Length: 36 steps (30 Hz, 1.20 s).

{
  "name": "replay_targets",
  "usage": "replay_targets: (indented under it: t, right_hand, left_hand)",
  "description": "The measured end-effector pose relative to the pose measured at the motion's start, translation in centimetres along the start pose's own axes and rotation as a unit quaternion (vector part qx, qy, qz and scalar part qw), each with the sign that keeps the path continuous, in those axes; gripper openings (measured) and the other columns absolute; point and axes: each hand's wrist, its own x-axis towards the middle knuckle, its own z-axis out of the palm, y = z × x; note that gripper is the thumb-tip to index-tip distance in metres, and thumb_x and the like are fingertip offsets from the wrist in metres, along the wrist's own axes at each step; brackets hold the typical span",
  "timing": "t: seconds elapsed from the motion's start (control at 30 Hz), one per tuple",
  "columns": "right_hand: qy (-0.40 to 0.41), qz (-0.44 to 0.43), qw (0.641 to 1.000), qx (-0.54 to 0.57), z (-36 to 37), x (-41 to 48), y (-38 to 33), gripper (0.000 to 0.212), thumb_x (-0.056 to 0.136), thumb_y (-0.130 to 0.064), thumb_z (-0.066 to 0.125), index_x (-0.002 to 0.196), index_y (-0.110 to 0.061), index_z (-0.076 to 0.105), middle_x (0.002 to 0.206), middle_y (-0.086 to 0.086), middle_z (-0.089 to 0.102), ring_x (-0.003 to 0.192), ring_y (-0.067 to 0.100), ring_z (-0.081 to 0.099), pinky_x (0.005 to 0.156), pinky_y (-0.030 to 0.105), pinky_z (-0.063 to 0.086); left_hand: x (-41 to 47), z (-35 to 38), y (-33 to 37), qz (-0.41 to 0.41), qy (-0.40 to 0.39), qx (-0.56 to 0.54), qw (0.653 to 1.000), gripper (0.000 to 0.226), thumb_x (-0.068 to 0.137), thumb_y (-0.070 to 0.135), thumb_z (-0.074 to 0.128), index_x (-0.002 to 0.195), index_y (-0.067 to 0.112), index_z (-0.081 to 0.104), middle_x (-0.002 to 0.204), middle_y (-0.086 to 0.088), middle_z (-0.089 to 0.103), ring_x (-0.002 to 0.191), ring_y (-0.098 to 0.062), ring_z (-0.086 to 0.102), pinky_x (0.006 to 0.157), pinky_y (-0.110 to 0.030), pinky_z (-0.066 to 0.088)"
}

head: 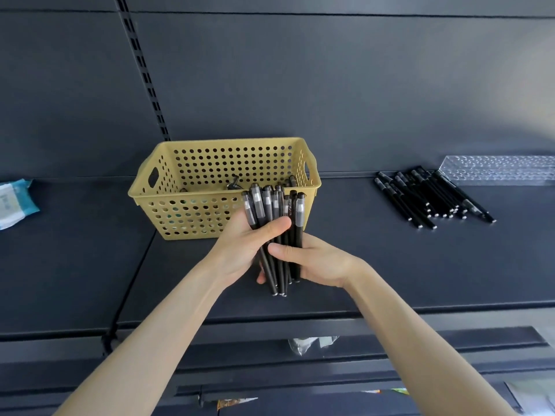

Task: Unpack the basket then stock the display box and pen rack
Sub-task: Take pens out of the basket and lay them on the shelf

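Between left hand (243,244) and right hand (315,262), both clamped, pen bundle (276,235); loosened grip risks pens slipping beneath.

Blue-and-white packet (13,202) lying far left on dark shelf (390,265) | crumpled clear wrapper (309,343) on lower shelf (450,340)

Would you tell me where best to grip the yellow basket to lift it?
Probably at the cut-out handle in each short end wall of the basket, one hand from either side; the long perforated walls offer only small holes.
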Motion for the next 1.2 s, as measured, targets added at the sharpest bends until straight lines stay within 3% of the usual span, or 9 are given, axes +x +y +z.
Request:
replay_targets:
  t: [0.13,0.3,0.5,0.67,0.87,0.97,1.07,1.13,1.2]
  right_hand:
    - [-0.002,-0.008,0.999,0.032,-0.4,-2.1,-0.8,0.016,0.096,-0.022,0.045,0.112,-0.022,0.050,0.091,-0.012,0.071,0.090,0.013,0.068,0.076,0.027,0.054]
    - [0.037,-0.019,0.999,0.035,-2.7,-5.9,-1.0,0.013,0.093,-0.024,0.050,0.099,-0.015,0.058,0.082,-0.004,0.067,0.079,0.018,0.065,0.076,0.036,0.053]
    - [0.135,-0.032,0.990,0.025,-8.2,-13.8,0.5,0.025,0.094,-0.029,0.052,0.092,-0.006,0.059,0.077,0.004,0.062,0.070,0.019,0.060,0.066,0.029,0.050]
    - [0.194,-0.021,0.980,0.027,-14.1,-20.9,1.6,0.022,0.092,-0.031,0.054,0.092,-0.010,0.063,0.079,0.007,0.065,0.070,0.019,0.062,0.064,0.027,0.051]
    - [0.201,-0.004,0.979,0.037,-20.1,-23.1,0.4,0.025,0.093,-0.031,0.053,0.101,-0.008,0.058,0.080,0.008,0.065,0.068,0.020,0.063,0.061,0.028,0.052]
    - [0.206,-0.004,0.978,0.030,-22.9,-22.3,-0.8,0.022,0.094,-0.030,0.052,0.104,-0.011,0.058,0.078,0.002,0.068,0.068,0.017,0.065,0.061,0.028,0.053]
    - [0.234,-0.012,0.972,-0.012,-25.5,-20.5,-1.9,0.025,0.096,-0.027,0.051,0.115,-0.011,0.054,0.085,-0.003,0.070,0.076,0.015,0.067,0.069,0.031,0.053]
    - [0.259,-0.010,0.964,-0.053,-27.0,-19.3,-2.6,0.029,0.097,-0.026,0.050,0.121,-0.010,0.052,0.098,0.003,0.069,0.086,0.017,0.068,0.077,0.034,0.054]
    - [0.276,-0.002,0.955,-0.105,-28.2,-18.1,-3.3,0.029,0.097,-0.027,0.049,0.119,-0.010,0.054,0.109,0.008,0.068,0.097,0.019,0.067,0.088,0.035,0.053]
  left_hand:
    - [0.9,2.1,0.4,0.020,-0.019,0.005,1.000,0.022,0.070,0.011,0.073,0.091,0.016,0.072,0.094,-0.008,0.074,0.092,-0.025,0.070,0.075,-0.029,0.055]
    - [2.5,6.5,-0.1,0.007,-0.002,-0.017,1.000,0.025,0.067,0.014,0.077,0.090,0.010,0.069,0.087,-0.009,0.073,0.084,-0.026,0.071,0.069,-0.029,0.056]
    - [5.1,15.8,-2.9,-0.017,0.006,-0.035,0.999,0.013,0.073,0.012,0.078,0.082,0.018,0.073,0.089,-0.011,0.072,0.090,-0.030,0.069,0.078,-0.038,0.057]
    - [7.0,25.0,-5.7,-0.054,0.017,-0.034,0.998,0.012,0.082,0.015,0.072,0.089,0.007,0.068,0.094,-0.028,0.067,0.073,-0.035,0.065,0.038,-0.027,0.041]
    - [11.3,29.3,-6.3,-0.078,0.021,-0.020,0.997,0.021,0.088,0.035,0.065,0.091,0.014,0.065,0.085,-0.011,0.068,0.072,-0.029,0.063,0.050,-0.033,0.045]
    - [14.9,29.2,-6.7,-0.109,0.056,0.007,0.992,0.029,0.085,0.044,0.065,0.103,0.021,0.064,0.097,0.005,0.072,0.096,-0.017,0.066,0.081,-0.032,0.049]
    - [18.6,28.5,-6.8,-0.095,0.042,0.052,0.993,0.038,0.084,0.045,0.066,0.113,0.020,0.063,0.111,0.005,0.070,0.110,-0.013,0.062,0.100,-0.035,0.044]
    - [20.8,27.9,-6.5,-0.099,0.034,0.079,0.991,0.045,0.083,0.045,0.067,0.117,0.016,0.061,0.114,0.002,0.068,0.109,-0.016,0.062,0.097,-0.036,0.045]
    - [22.6,27.3,-6.3,-0.102,0.021,0.111,0.988,0.039,0.086,0.043,0.065,0.110,0.012,0.063,0.103,-0.002,0.069,0.088,-0.019,0.064,0.070,-0.026,0.049]
